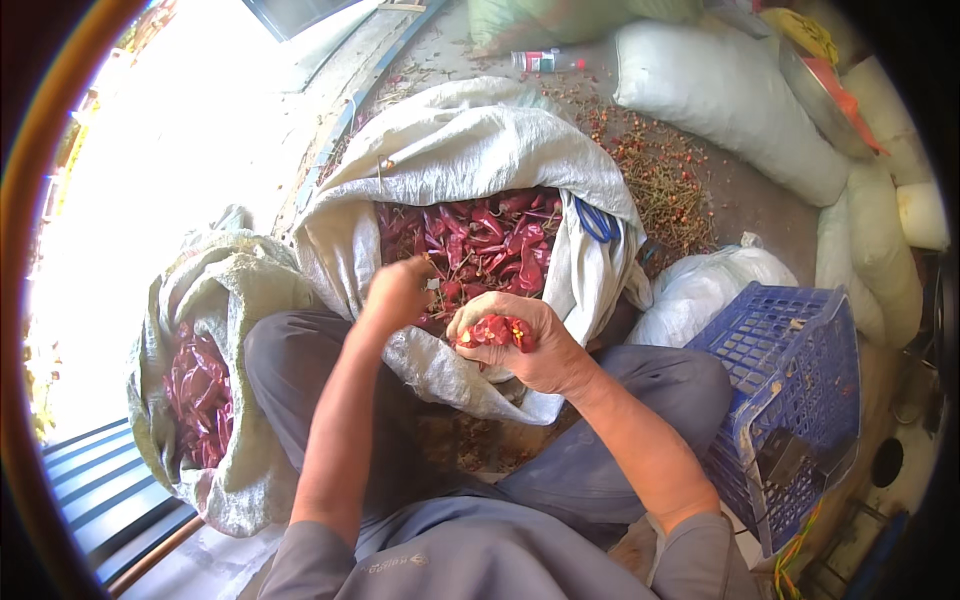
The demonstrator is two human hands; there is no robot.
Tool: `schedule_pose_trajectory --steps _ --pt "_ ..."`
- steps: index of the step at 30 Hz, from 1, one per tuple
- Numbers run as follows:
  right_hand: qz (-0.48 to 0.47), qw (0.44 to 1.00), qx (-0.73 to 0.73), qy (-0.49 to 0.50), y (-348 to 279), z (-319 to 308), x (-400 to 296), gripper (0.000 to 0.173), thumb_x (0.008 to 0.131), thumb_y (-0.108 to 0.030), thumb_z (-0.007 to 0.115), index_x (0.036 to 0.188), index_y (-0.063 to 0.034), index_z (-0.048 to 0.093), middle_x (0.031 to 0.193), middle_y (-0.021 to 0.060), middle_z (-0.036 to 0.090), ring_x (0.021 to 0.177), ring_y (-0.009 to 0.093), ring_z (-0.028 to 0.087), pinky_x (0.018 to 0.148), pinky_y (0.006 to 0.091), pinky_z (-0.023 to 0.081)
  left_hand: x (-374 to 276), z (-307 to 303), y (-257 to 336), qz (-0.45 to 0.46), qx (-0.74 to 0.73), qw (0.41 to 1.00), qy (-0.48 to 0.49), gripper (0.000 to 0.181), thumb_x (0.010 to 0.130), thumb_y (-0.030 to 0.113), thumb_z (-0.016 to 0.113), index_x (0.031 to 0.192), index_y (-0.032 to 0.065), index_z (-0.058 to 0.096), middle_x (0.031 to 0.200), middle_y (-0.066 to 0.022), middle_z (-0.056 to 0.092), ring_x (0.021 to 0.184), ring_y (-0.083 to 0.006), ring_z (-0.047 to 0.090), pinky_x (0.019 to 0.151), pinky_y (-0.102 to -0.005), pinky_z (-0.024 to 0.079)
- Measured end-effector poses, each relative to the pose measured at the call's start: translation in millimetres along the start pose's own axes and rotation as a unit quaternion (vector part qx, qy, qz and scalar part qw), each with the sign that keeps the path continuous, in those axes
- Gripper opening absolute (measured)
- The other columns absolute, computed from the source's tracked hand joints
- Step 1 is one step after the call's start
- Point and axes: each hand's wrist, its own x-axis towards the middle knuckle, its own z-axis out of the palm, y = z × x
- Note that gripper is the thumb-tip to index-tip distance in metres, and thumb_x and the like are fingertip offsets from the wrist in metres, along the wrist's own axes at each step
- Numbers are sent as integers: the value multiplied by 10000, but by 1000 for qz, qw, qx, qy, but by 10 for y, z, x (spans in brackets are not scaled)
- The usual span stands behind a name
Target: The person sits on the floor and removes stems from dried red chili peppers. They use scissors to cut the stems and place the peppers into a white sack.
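Note:
A large white woven sack [480,154] with a rolled-back mouth stands between the knees, holding dried red chili peppers [487,232]. Over its near edge my right hand [521,334] is closed around a bunch of red chilies [499,332], whose broken or cut ends show pale seeds. My left hand [401,292] is at the sack's left inner side, above the peppers, with its fingers drawn together; a small pale bit and stems show beside the fingertips, and whether it grips them is unclear. A smaller woven sack [262,420] of dried red chilies [201,397] stands by the left knee.
A blue plastic crate [806,375] stands by the right knee, with a white bag [712,289] behind it. Stems and chili bits [671,187] litter the floor beyond the sack. Full white sacks [720,105] and a plastic bottle [547,61] lie farther back.

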Motion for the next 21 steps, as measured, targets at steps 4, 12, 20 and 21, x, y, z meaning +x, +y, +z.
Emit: schedule_pose_trajectory --steps 4,12,20,21 --pt "31 998 55 8 79 51 14 189 852 -62 766 1010 -40 666 951 33 695 921 106 631 855 280 500 50 569 -15 -3 139 990 7 123 796 107 660 883 34 612 921 -182 674 889 -357 665 774 -447 544" --pt "-20 999 -13 28 19 3 183 194 858 -19 748 1008 -49 629 1000 78 692 977 159 644 898 318 506 -100 855 -185 36 177 983 30 138 779 119 635 914 90 647 849 -109 701 876 -337 663 748 -482 478" --pt "-3 972 41 230 17 152 -59 191 871 -18 733 1025 -36 621 938 36 692 859 101 644 803 249 523 -278 800 -206 -64 116 991 -22 276 786 120 631 1061 129 663 873 -156 709 904 -345 674 771 -486 503" --pt "1 966 31 256 19 184 -111 202 871 2 723 1036 -34 614 932 49 698 847 117 659 802 256 532 -292 732 -163 -91 91 992 -3 277 789 124 631 1062 137 677 880 -161 710 906 -348 675 780 -485 508"
